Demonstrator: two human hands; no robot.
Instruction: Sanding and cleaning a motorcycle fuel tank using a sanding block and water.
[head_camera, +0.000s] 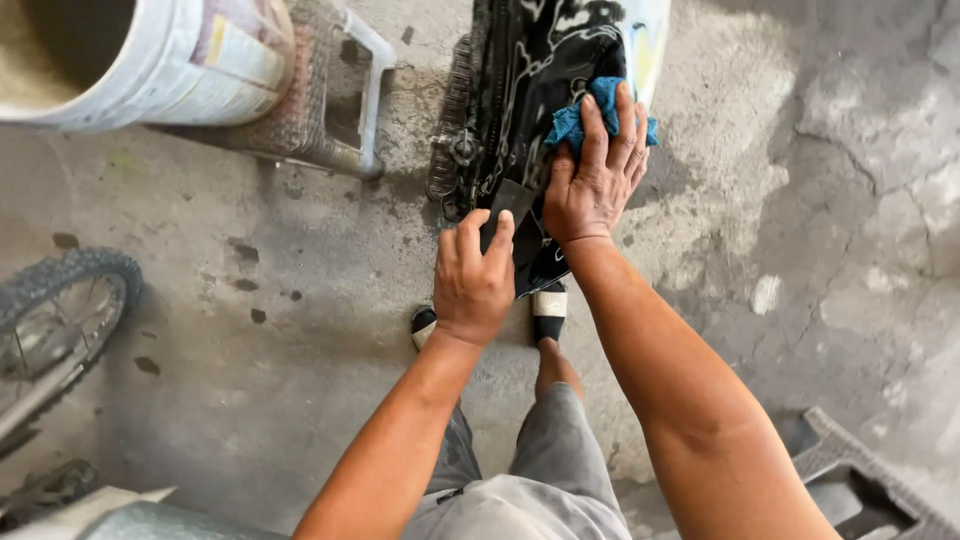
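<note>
A glossy black panel (520, 90), apparently a motorcycle body part, stands on end on the concrete floor (780, 200), directly ahead of the person's feet. The right hand (592, 180) lies flat against the panel's right face with fingers spread, pressing a blue cloth (585, 115) onto the surface; the cloth shows above and beside the fingers. The left hand (472, 275) is closed around the panel's lower edge, fingers curled over it, steadying it. Just below the panel, two black-and-white sandals (548, 312) are partly visible. To the left of the panel sits a grey plastic stool (325, 100), and a white bucket (150, 60) rests against it on the far side. Well to the left of the panel and lower, a knobbly tyre (60, 300) enters the view. Lower right of the panel, a grey woven-pattern item (860, 480) shows in part; its kind cannot be determined.
</note>
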